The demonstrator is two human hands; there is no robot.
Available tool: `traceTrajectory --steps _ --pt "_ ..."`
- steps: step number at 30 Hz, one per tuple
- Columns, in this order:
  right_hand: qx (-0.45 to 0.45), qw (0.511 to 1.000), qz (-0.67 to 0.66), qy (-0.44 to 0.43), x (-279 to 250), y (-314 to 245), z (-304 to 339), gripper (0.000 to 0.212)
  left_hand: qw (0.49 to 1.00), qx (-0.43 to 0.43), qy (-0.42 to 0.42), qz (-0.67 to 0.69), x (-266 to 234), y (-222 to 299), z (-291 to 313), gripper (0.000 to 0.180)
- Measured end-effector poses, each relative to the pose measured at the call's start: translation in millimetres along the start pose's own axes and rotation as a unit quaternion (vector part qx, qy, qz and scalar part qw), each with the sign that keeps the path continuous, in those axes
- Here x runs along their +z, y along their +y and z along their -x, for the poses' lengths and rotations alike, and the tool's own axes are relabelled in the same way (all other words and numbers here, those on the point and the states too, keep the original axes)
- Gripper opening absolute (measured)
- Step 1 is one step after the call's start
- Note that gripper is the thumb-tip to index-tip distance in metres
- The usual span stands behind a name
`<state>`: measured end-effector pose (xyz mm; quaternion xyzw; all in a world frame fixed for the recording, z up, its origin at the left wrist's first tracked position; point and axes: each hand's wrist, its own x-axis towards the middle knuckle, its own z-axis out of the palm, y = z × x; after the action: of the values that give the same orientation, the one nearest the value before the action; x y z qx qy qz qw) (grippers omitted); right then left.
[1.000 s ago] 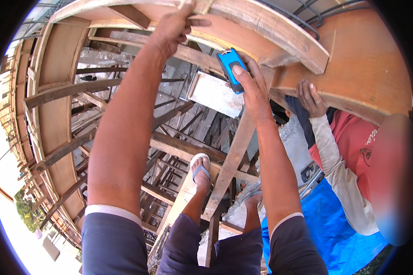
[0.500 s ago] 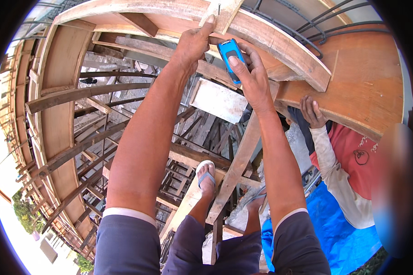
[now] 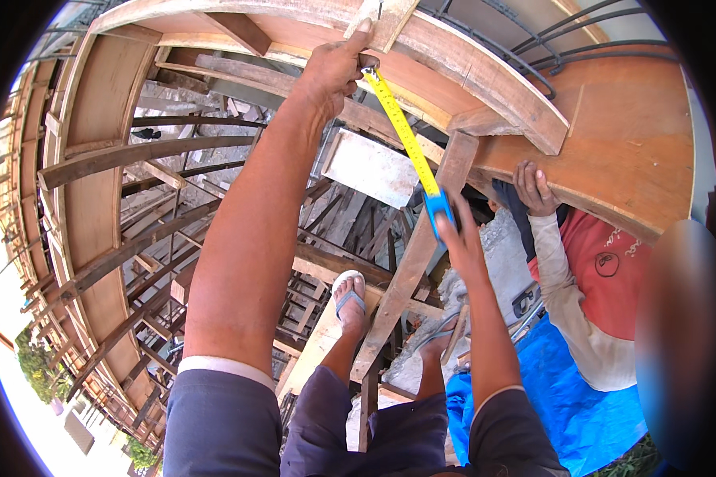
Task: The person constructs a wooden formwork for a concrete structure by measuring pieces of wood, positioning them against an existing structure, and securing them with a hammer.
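Observation:
A yellow blade runs out of a blue tape measure, slanting down from my left hand to my right. My left hand is closed by the metal hook end of the blade, one finger stretched up against a short pale board with a nail in it. That board lies across a curved wooden beam. Closed round the blue case, my right hand is somewhat blurred and lower, in front of a slanting timber post.
At the right, another person's hand rests on the edge of a brown plywood panel. Bent steel bars cross the upper right. My sandaled foot stands on a plank above many crossing timbers. A blue tarp lies lower right.
My right hand has moved down and toward me with the case, drawing out the yellow blade. My left hand stays up by the short board.

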<state>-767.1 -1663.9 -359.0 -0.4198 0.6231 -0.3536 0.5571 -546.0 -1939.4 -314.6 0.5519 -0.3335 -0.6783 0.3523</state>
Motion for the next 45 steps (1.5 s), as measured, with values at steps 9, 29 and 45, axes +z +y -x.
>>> traceTrajectory --steps 9,29,45 --pt "0.247 0.969 -0.003 -0.022 -54 48 213 0.057 0.998 -0.037 -0.038 0.019 0 3 5 0.034" --pt "0.096 0.906 -0.411 0.029 51 -86 73 0.073 0.998 -0.057 -0.007 0.035 4 5 6 0.034" --pt "0.06 0.939 -0.331 0.078 91 -143 -50 0.086 0.998 -0.04 -0.011 0.054 -4 3 2 0.043"
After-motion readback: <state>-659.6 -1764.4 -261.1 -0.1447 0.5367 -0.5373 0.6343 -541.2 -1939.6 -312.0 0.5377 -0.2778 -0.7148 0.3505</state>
